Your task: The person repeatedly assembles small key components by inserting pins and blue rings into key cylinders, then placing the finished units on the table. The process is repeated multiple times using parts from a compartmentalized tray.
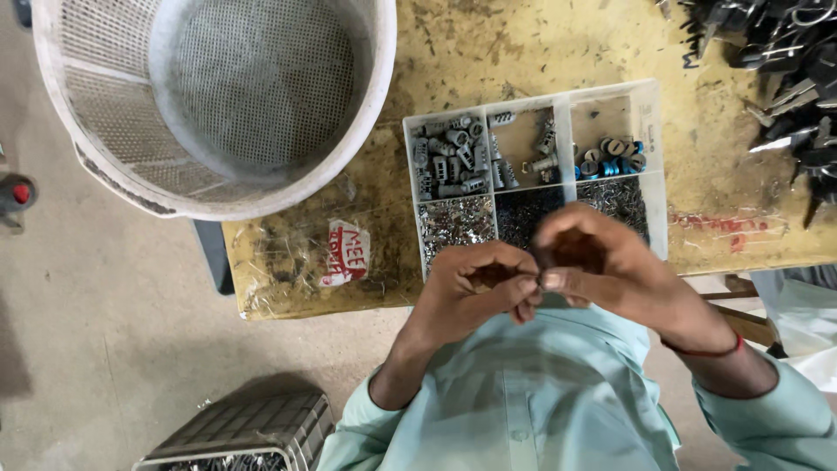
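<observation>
Both hands met just above the near edge of a worn yellow workbench [488,61], fingertips pinched together over something too small to make out. Left hand [478,283] was curled, thumb and forefinger closed on the tiny piece; right hand [602,262] arched over it from the other side, fingers bent and pressed to the same spot — what exactly each one gripped could not be told from this view. A red thread [711,351] circled the right wrist, and pale green shirt sleeves [523,401] filled the foreground.

Directly behind the hands lay a clear compartment tray [649,113] with six sections. Its far row held grey metal cylinders [449,157] on the left, a few more in the middle and small blue-tipped round parts [610,159] on the right. Its near row held heaps of tiny silver and dark metal bits [456,221], partly hidden by the hands.

A large white mesh basket [218,96] sat at the bench's left end, overhanging the edge. At the far right corner lay a pile of dark keys [785,61]. A torn label [346,253] under plastic sheeting clung to the bench top, and a wire crate [248,432] stood on the concrete floor — near the person's left elbow.
</observation>
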Demonstrator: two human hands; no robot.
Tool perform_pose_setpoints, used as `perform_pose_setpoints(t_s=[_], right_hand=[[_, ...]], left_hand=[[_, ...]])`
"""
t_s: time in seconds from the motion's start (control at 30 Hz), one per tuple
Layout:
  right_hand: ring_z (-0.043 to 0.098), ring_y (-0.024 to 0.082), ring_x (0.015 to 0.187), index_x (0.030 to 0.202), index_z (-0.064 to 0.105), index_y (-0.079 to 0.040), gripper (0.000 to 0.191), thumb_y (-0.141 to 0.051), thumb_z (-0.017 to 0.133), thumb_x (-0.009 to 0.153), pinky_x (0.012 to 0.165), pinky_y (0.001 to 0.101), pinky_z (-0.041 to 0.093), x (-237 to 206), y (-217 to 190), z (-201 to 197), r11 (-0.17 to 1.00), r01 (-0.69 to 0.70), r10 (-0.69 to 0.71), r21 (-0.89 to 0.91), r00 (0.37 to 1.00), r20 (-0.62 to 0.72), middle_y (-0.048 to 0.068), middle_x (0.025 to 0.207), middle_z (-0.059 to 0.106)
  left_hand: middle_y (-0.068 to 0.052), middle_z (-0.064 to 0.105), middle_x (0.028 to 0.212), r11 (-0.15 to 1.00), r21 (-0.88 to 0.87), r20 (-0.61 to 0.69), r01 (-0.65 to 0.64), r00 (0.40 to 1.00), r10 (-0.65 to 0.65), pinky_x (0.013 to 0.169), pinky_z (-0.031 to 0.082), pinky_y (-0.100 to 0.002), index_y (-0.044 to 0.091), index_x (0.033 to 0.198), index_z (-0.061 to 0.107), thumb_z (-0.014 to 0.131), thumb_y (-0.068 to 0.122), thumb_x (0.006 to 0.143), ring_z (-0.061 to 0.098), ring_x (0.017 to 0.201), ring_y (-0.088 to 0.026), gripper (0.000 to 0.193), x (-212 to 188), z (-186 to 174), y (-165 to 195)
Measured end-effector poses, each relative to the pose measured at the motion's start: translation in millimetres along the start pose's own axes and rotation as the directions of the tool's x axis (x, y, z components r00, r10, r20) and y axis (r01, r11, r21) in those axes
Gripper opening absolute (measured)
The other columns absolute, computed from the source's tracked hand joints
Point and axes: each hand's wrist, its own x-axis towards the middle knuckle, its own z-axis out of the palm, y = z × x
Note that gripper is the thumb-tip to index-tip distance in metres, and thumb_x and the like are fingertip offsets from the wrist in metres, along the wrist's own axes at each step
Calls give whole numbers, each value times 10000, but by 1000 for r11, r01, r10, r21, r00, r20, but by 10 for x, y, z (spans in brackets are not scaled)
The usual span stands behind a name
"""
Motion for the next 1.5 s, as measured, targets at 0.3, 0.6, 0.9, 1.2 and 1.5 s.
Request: perform_pose_setpoints(t_s=[0.3,0.6,0.9,1.2,1.5], right_hand=[[669,96,855,1155,639,-118,236,-141,723,936,719,231,565,-118,-852,-9,614,402,-608,-679,790,-82,20,1010,681],[676,118,832,1143,652,-106,222,-142,720,936,704,252,567,-144,-136,362,787,539,-607,-300,762,-223,33,1004,686],[682,141,809,1132,664,-94,209,-144,717,936,690,274,569,-14,-732,551,813,514,-574,-274,789,-221,47,998,692],[688,163,786,1120,677,-81,199,-145,714,936,676,295,571,-322,-417,377,809,525,-581,-265,781,-227,60,992,698],[695,186,763,1108,690,-69,190,-147,711,936,662,316,573,-439,-722,132,757,579,-647,-302,731,-219,73,986,704]], left_hand=[[-116,743,911,988,111,-105,-109,987,121,665,650,-287,-74,1090,715,689,-10,1006,737,788,-137,109,42,-74,-94],[-80,726,895,984,136,-127,-117,983,135,696,628,-258,-66,1085,697,660,-21,1004,722,780,-112,100,132,-62,-134],[-72,733,873,968,216,-133,-125,979,156,668,612,-243,-55,1060,719,704,-21,978,715,763,-105,90,119,-40,-89],[-70,743,880,954,261,-111,-147,977,181,663,635,-235,-52,1048,716,707,-16,956,739,765,-92,99,146,-66,-71],[-70,735,896,967,202,-135,-154,974,183,665,640,-242,-53,1055,707,690,-16,975,734,772,-97,89,93,-92,-117]])
